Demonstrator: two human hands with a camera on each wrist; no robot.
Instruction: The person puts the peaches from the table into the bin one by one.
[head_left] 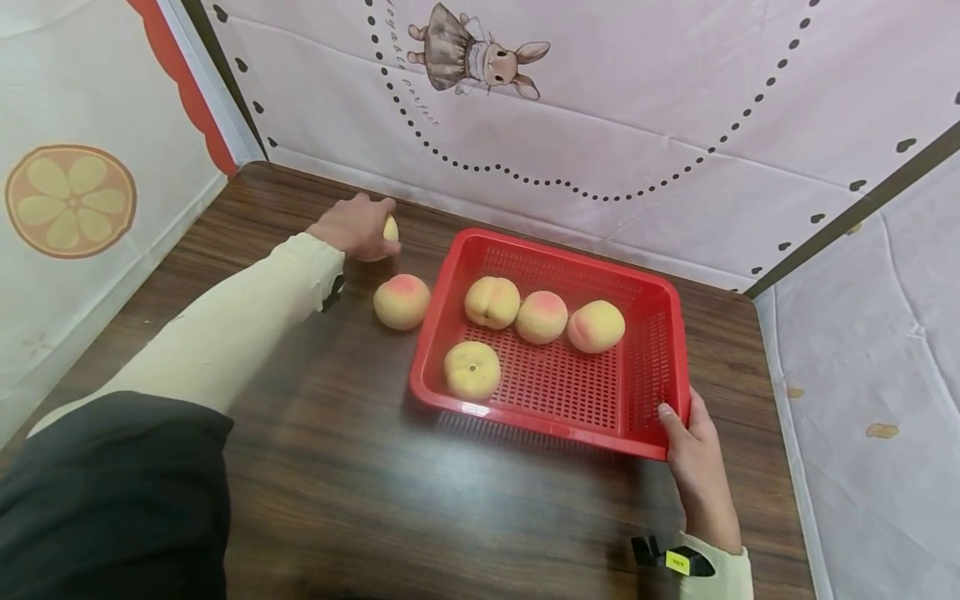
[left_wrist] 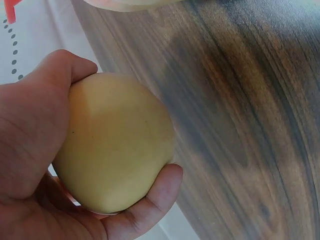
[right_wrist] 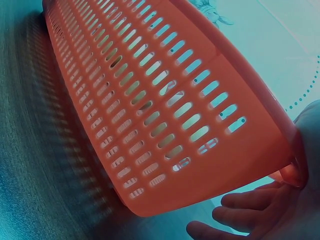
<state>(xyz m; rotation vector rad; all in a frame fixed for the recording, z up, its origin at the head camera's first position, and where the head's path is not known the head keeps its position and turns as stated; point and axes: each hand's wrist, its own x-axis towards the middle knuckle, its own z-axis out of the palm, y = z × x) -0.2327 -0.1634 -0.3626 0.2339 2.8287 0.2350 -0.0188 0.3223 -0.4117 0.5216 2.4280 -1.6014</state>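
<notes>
At the back left of the table, my left hand grips a peach, its thumb and fingers curled round the yellow fruit. Another peach, blushed pink on top, lies on the table between that hand and the red plastic basket. Several peaches sit inside the basket, most in a row towards its back and one at the front left. My right hand holds the basket at its front right corner, thumb over the rim. Seen from the right wrist, its other fingers extend outside the slotted wall.
The dark wooden table is bounded by a pale printed cloth wall at the back and further cloth walls at both sides. The basket stands close to the back wall.
</notes>
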